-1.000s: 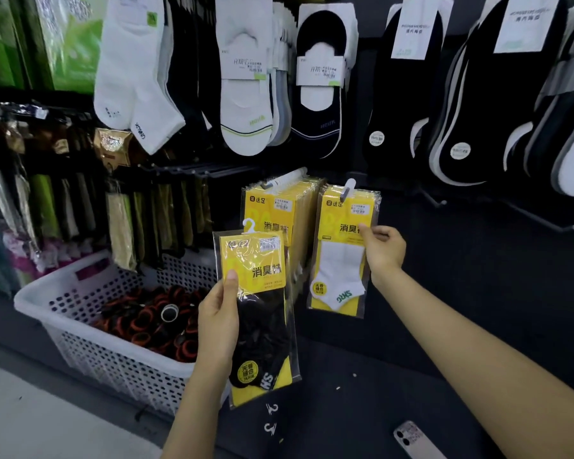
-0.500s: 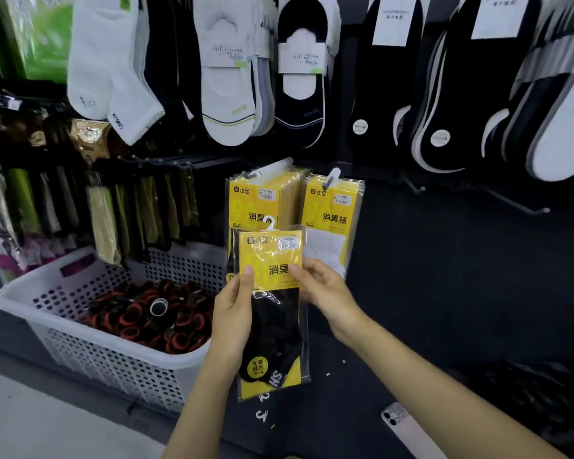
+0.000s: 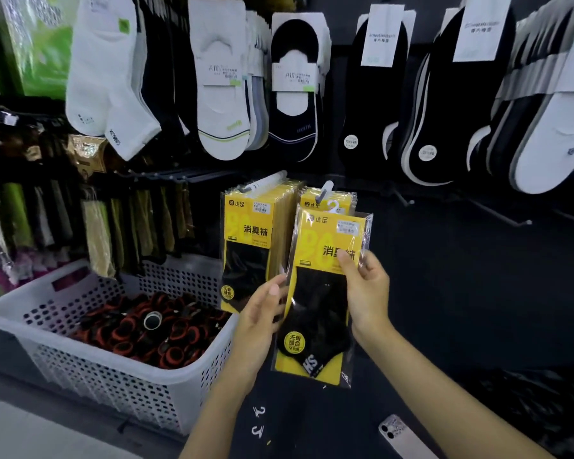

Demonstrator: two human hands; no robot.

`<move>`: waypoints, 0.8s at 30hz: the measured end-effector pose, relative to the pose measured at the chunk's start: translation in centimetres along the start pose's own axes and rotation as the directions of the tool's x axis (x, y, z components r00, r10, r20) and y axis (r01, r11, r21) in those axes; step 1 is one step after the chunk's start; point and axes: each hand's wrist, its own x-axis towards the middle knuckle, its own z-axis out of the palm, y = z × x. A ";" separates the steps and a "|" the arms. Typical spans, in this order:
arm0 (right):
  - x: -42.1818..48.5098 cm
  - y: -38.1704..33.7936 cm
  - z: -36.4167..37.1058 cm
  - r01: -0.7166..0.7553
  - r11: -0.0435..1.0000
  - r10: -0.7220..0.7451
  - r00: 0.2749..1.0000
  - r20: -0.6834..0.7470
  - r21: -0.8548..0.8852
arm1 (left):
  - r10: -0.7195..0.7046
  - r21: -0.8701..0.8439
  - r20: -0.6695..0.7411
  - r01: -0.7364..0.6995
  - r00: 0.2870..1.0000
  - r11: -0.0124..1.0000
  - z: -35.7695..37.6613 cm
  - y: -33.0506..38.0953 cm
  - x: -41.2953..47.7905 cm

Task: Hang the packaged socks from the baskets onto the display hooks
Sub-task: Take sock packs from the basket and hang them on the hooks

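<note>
Right hand [image 3: 367,293] pinches the black-sock packet [image 3: 322,293] by its right edge; left hand [image 3: 262,313] touches its left edge, grip unclear. Packet overlaps the right hook's yellow stack [image 3: 312,203]; white basket [image 3: 14,308] lower left, open dark panel [image 3: 478,293] right.

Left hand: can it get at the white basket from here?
Likely yes: left hand sits beside the white basket rim, open top, nothing between. Right hand pinches the sock pack.
</note>
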 end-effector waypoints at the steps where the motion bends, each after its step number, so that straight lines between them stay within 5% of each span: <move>1: 0.2 -0.1 0.0 0.000 1.000 0.000 1.000 -0.009 -0.017 | -0.007 0.003 0.006 0.007 1.000 1.000 0.1 0.0 0.0; 7: 2.1 -0.5 1.0 -0.029 0.993 0.033 0.999 0.032 -0.114 | -0.043 0.025 -0.020 0.044 0.999 0.999 0.1 -0.3 0.3; 16: 7.3 0.8 1.7 -0.274 0.960 0.266 0.957 -0.119 -0.054 | -0.078 0.128 -0.066 0.086 0.995 0.988 2.2 -0.8 5.7; 24: 8.0 1.7 -0.1 -0.332 0.941 0.330 0.943 -0.038 -0.069 | -0.074 0.198 -0.127 0.099 0.989 0.975 3.9 -2.2 9.8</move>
